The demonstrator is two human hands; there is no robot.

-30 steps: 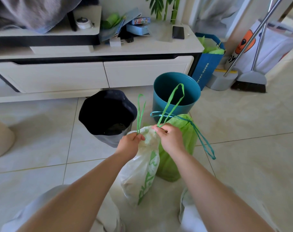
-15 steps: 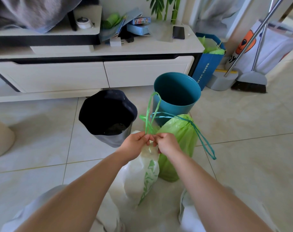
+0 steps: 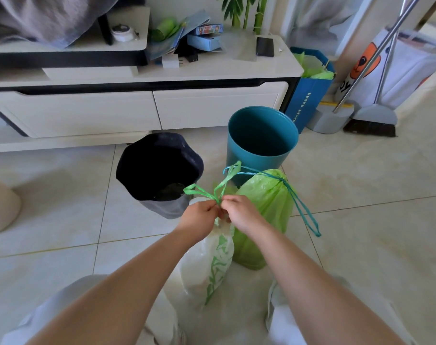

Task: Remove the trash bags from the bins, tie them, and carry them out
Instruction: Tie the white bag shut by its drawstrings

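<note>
A white trash bag point(image 3: 209, 260) with a green leaf print stands on the floor between my knees. Its green drawstring point(image 3: 213, 189) sticks up in two loops from the gathered neck. My left hand point(image 3: 199, 219) and my right hand point(image 3: 241, 214) pinch that drawstring close together at the bag's neck. Just right of it stands a green trash bag point(image 3: 264, 210), its neck cinched by a teal drawstring point(image 3: 304, 212) that hangs down its right side. Behind them are an empty teal bin point(image 3: 261, 140) and a grey bin lined with a black bag point(image 3: 159, 170).
A low white TV cabinet point(image 3: 142, 108) with clutter on top runs along the back. To its right stand a blue bin with a green liner point(image 3: 309, 95), a dustpan point(image 3: 329, 118) and a broom point(image 3: 371, 120). Pale floor tiles point(image 3: 361, 245) spread to the right.
The green drawstring loops stood tall and apart a second ago. My hands have come together at the bag's neck and the loops have dropped into a low crossed bow.
</note>
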